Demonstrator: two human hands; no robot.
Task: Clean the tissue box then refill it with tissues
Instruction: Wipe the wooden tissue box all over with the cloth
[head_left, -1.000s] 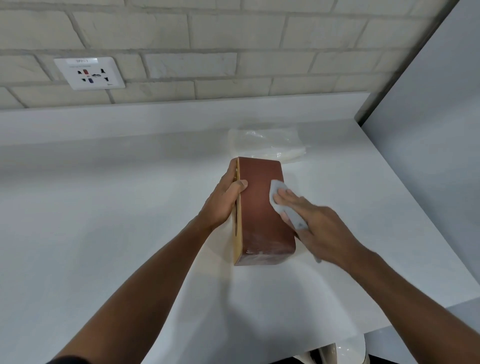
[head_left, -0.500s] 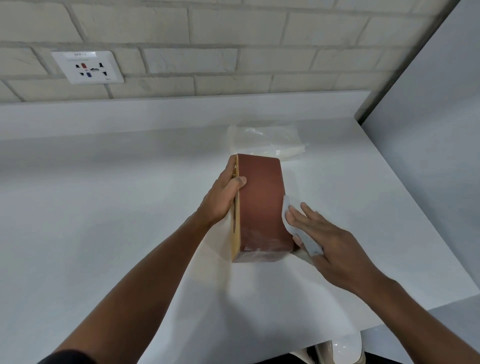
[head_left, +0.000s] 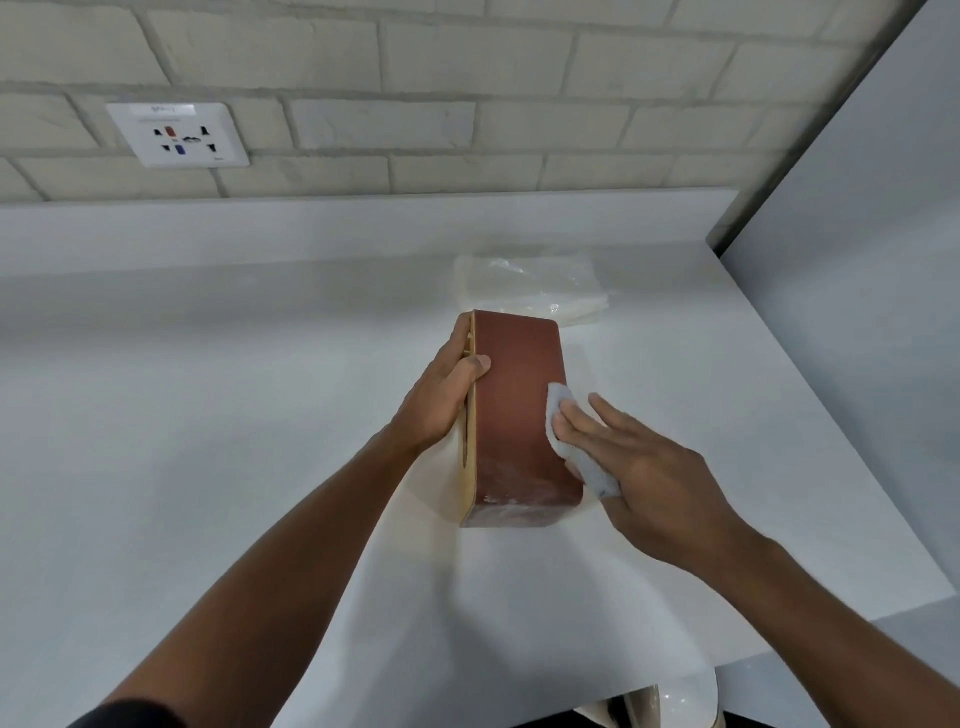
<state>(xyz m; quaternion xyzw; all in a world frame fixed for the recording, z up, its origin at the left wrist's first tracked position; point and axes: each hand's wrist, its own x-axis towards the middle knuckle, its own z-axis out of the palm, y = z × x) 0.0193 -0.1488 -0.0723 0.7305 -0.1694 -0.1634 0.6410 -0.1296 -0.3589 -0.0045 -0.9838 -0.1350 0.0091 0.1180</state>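
Tissue box (head_left: 514, 410), seen from the head camera, sits at the centre of the frame on a white countertop (head_left: 208, 415). It lies turned on one long side, so a reddish-brown face looks up and a pale tan face with a dark slot looks toward the left of the frame. Whitish smears show on the brown face near the end closest to the camera.

The left hand (head_left: 441, 405) comes in from the lower left and grips the box at its far half. The thumb lies over the top edge onto the brown face, and the rest of the hand wraps the tan side, where the fingertips are hidden.

The right hand (head_left: 649, 483) comes in from the lower right with its fingers straight and slightly spread. They press a small white cloth (head_left: 563, 410) against the right edge of the box, about halfway along. Part of the cloth pokes out past the fingertips onto the brown face, and part trails back under the palm.

Just beyond the box, toward upper centre, lies a flat pack of white tissues in clear plastic (head_left: 530, 291), close to the box's far end; whether they touch cannot be told.

A white wall socket (head_left: 179, 135) sits in the upper left on a pale brick wall (head_left: 467, 78). A plain grey panel (head_left: 857, 260) fills the right side. At the bottom edge, below the counter's front, part of a glossy white rounded object (head_left: 665, 706) shows.
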